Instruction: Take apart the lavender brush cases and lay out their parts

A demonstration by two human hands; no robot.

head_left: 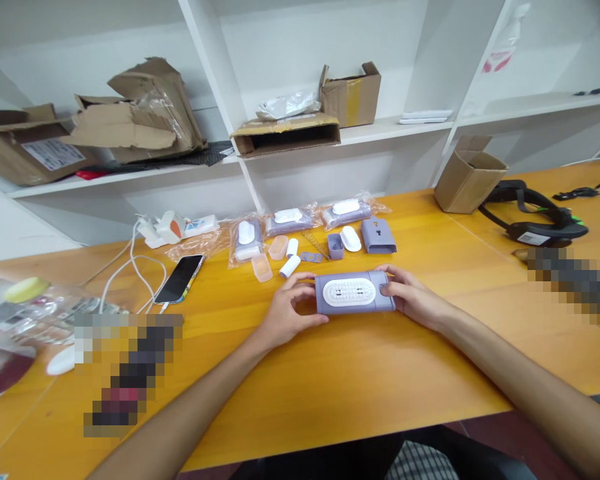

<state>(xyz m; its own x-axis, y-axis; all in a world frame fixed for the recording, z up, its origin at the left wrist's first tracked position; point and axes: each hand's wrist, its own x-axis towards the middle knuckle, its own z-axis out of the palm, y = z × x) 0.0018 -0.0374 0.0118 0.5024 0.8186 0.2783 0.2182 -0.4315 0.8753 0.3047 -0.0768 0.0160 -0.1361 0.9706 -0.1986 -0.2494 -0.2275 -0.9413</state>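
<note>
A lavender plastic case (350, 309) with a white knobbed oval pad on its upper face lies on the wooden table in front of me. My left hand (287, 310) curls round its left end, fingers at the back corner and thumb at the front. At the right end, my right hand (413, 297) grips the case, its thumb by a round spot and the fingers behind. Just beyond lie two white cylinders (291, 267), translucent pinkish cups (262, 268), a flat lavender plate (311, 257), a spring (316, 243), a small lavender box (335, 247), a white oval pad (351, 239) and a lavender housing (379, 237).
Three bagged lavender units (346, 211) line the back. To the left are a phone (181, 279), a power strip (177, 230) with white cables, and plastic packaging (45, 307). At right stand a cardboard box (469, 177) and a black headset (535, 217). White shelves (400, 137) rise behind.
</note>
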